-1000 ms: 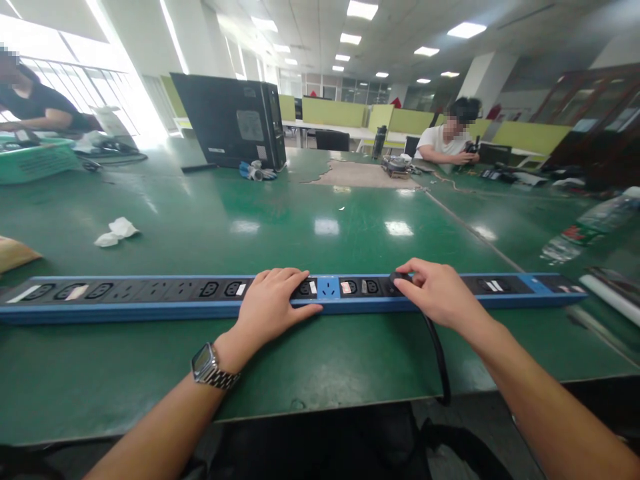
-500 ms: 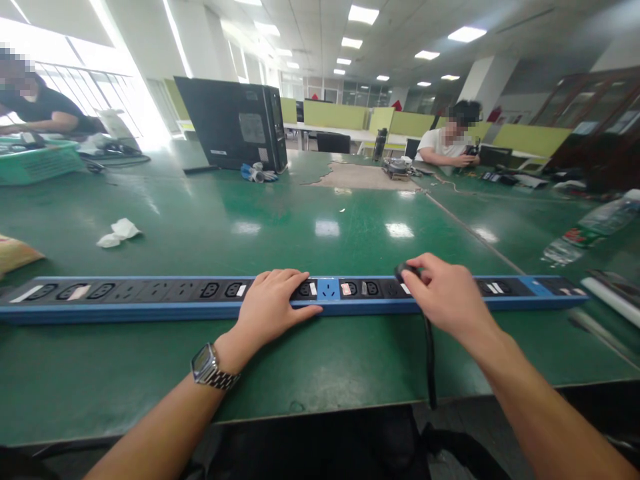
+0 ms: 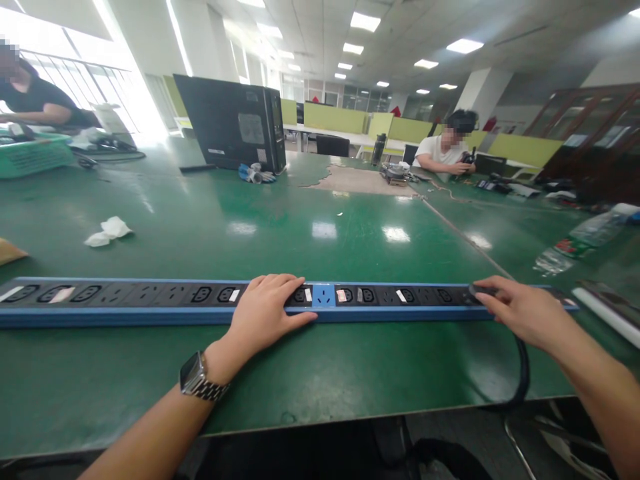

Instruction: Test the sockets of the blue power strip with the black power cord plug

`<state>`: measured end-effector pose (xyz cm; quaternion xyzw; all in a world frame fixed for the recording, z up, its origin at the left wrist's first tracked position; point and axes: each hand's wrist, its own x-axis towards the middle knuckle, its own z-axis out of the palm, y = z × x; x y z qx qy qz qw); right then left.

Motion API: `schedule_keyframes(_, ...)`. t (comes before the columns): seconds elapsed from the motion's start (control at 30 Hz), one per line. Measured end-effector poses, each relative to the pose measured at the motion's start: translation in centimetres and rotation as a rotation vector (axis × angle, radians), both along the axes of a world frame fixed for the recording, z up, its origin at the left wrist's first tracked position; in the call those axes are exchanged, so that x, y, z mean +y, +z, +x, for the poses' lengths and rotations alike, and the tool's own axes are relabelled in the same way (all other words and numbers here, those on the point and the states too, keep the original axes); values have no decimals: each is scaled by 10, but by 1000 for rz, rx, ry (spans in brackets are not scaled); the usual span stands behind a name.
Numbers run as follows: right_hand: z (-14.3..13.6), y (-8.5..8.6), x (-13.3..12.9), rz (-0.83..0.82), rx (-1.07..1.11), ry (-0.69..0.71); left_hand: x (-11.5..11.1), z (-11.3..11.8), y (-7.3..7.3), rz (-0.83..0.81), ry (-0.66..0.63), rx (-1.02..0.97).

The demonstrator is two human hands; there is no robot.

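Long blue-edged power strip [image 3: 350, 315], black sockets [image 3: 367, 295], left fingers [image 3: 291, 287] spread over it, right fingers [image 3: 501, 285] pinching black plug [image 3: 472, 291]

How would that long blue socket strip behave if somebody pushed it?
The socket strip is probably stiff, as it lies straight along the table. Being low and flat-topped, it seems unlikely to roll. It might slide on the table's shiny surface, though the left hand on it could steady it.
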<state>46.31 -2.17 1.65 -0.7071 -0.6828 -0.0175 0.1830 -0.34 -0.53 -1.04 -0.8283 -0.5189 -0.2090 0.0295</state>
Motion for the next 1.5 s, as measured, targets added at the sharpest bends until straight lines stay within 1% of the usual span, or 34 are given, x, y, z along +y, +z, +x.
schedule_keyframes(0.1,-5,-2,1,-62,46,17,0,0,0,-1,-5,-7)
schedule_keyframes(0.2,-6,2,4,-159,93,-9,1,-3,0,-15,-8,-16)
schedule_keyframes(0.27,-10,10,3,-157,68,-68,0,-4,2,-28,-25,-36)
schedule_keyframes(0.3,-15,17,1,-119,47,-108,-1,-2,4,-29,-49,-59)
schedule_keyframes(0.37,-38,33,-6,-27,52,-154,-6,7,9,-2,-125,-131)
schedule_keyframes(0.4,-56,41,-11,1,86,-141,-10,15,12,28,-174,-168)
schedule_keyframes(0.43,-79,48,-16,-22,162,-79,-14,25,14,66,-225,-199)
schedule_keyframes(0.5,-130,58,-26,-236,351,184,-24,47,19,148,-333,-216)
schedule_keyframes(0.53,-156,59,-31,-331,441,297,-28,58,21,182,-389,-210)
schedule_keyframes(0.57,-179,59,-35,-380,521,376,-32,66,21,219,-441,-208)
schedule_keyframes(0.63,-212,54,-40,-439,707,450,-37,73,21,309,-502,-232)
schedule_keyframes(0.67,-222,51,-41,-471,795,473,-38,71,20,355,-500,-251)
schedule_keyframes(0.7,-227,47,-41,-507,873,494,-39,65,18,392,-469,-268)
schedule_keyframes(0.73,-228,42,-40,-525,928,506,-39,55,16,415,-413,-280)
schedule_keyframes(0.77,-227,37,-37,-498,956,503,-39,42,14,417,-339,-285)
schedule_keyframes(0.8,-223,31,-32,-413,950,476,-38,27,12,401,-257,-291)
schedule_keyframes(0.83,-218,23,-26,-274,903,420,-38,11,10,379,-172,-304)
schedule_keyframes(0.9,-205,4,-12,50,698,262,-36,-23,6,330,-31,-358)
schedule_keyframes(0.93,-198,-6,-6,179,571,202,-35,-39,4,320,29,-394)
schedule_keyframes(1.0,-185,-27,4,328,342,151,-34,-65,0,239,116,-449)
schedule_keyframes(1.07,-177,-44,10,395,198,179,-32,-80,-3,133,100,-450)
schedule_keyframes(1.1,-174,-50,12,420,155,198,-31,-85,-4,94,69,-432)
schedule_keyframes(1.17,-171,-58,12,454,101,223,-30,-87,-4,72,-2,-376)
schedule_keyframes(1.33,-173,-60,11,481,56,231,-24,-83,1,37,-97,-260)
schedule_keyframes(1.43,-175,-61,11,472,44,218,-22,-85,1,13,-112,-237)
schedule_keyframes(1.5,-176,-61,11,473,31,206,-23,-86,0,18,-97,-265)
